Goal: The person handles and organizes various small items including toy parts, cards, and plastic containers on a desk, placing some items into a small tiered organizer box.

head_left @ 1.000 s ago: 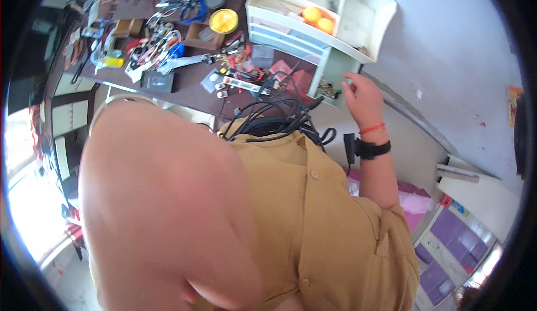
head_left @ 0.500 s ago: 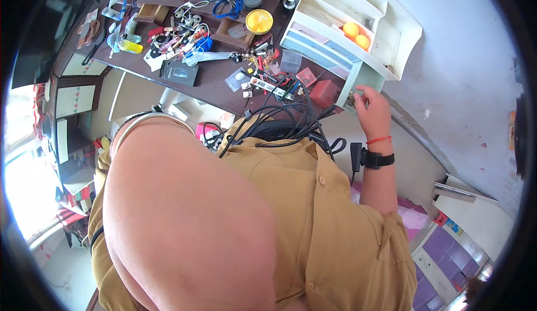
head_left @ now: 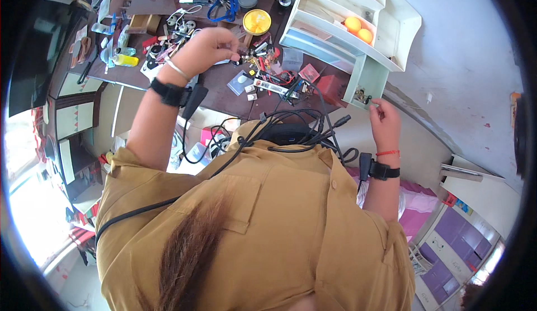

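Observation:
My left hand (head_left: 215, 47) is over the crowded desk, its fingers bent and fingertips pinched together just above small trinkets (head_left: 254, 65). What lies between those fingertips, if anything, is too small to make out. At the right, a pale green drawer (head_left: 377, 76) stands pulled out of a white desktop organizer (head_left: 330, 17). Small metallic bits (head_left: 361, 95) lie in its front end. My right hand (head_left: 386, 122) has its thumb and forefinger at the drawer's front corner, seemingly gripping the edge.
Two orange balls (head_left: 358, 29) sit in the organizer's upper compartment. Near the drawer is a red translucent box (head_left: 331, 89). A round yellow container (head_left: 257, 22) stands farther back. Black cables (head_left: 279, 122) loop between my chest and the desk's front edge.
My left arm, earlier raised close in front of the view, now reaches to the trinkets. My right hand has moved slightly right and nearer me, and the drawer appears farther out.

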The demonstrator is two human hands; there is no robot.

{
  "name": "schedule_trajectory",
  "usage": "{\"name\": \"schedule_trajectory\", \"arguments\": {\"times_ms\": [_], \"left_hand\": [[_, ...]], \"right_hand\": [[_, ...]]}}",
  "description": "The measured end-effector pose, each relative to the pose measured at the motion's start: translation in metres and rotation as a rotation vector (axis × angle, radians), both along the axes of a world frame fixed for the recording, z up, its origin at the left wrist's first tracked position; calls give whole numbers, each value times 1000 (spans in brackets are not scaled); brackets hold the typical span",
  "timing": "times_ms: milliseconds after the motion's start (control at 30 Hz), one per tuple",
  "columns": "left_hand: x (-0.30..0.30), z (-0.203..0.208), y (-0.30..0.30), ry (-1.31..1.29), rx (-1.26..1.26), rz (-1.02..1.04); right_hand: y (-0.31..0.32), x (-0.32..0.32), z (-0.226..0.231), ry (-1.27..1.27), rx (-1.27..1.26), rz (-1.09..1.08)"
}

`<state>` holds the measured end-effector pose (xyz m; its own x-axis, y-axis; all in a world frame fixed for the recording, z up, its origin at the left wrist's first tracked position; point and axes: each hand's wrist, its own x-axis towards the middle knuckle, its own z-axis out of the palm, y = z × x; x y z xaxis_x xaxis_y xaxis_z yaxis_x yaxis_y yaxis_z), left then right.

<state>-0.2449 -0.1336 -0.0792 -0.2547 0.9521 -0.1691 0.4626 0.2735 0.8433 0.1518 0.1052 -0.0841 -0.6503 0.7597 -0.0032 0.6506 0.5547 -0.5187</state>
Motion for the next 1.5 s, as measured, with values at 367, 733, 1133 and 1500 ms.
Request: {"name": "schedule_trajectory", "arguments": {"times_ms": [367, 733, 1133, 1500], "left_hand": [[17, -197, 2, 555, -348, 153], [14, -229, 2, 498, -449, 241], [14, -166, -16, 16, -260, 341], [47, -74, 14, -761, -62, 479]], "right_hand": [[-14, 5, 11, -10, -13, -91], [-17, 16, 15, 1, -25, -116], [0, 2, 16, 97, -99, -112], [29, 18, -15, 58, -144, 38]]}}
